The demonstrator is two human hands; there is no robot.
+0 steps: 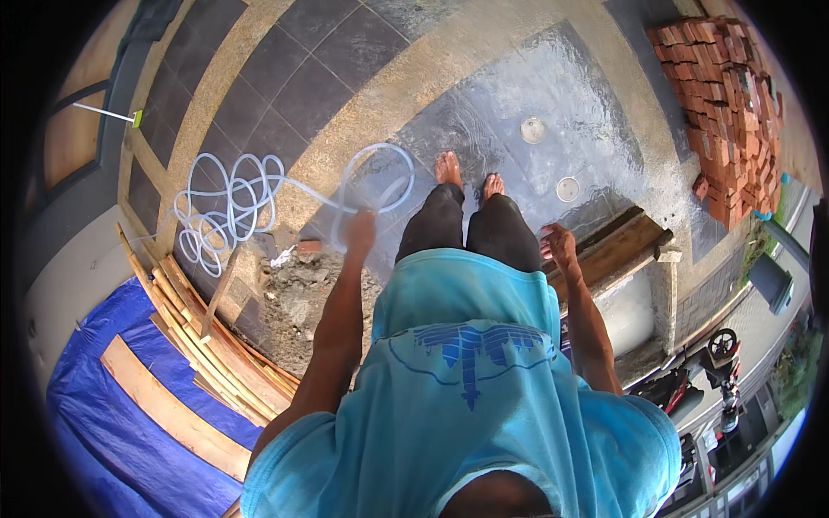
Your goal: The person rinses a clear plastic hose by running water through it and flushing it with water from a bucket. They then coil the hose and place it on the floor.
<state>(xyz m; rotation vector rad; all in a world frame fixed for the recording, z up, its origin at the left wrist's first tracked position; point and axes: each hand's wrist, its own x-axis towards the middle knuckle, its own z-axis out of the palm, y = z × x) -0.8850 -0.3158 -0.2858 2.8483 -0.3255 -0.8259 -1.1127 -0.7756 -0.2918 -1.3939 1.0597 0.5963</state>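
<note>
My left hand [361, 230], blurred, is closed around a clear plastic hose [409, 158] whose loop lies over the wet floor in front of it. A pale blurred streak runs forward from the fist; whether it is hose or water I cannot tell. The rest of the hose lies in tangled coils on the dark tiles at the left. Near the wooden boards at the right, my right hand [558, 245] hangs beside my thigh, fingers loosely curled and apart, with nothing visible in it. My bare feet stand on wet grey tiles [505, 155], between the hose loop and two round covers [533, 129].
Stacked red bricks [719, 116] stand at the far right. A wooden-edged trough or box [612, 249] is beside my right arm. Rubble [304, 291], bamboo poles [194, 324] and a blue tarp [97, 369] lie at the left. A green-headed broom or squeegee [136, 119] leans by the wall.
</note>
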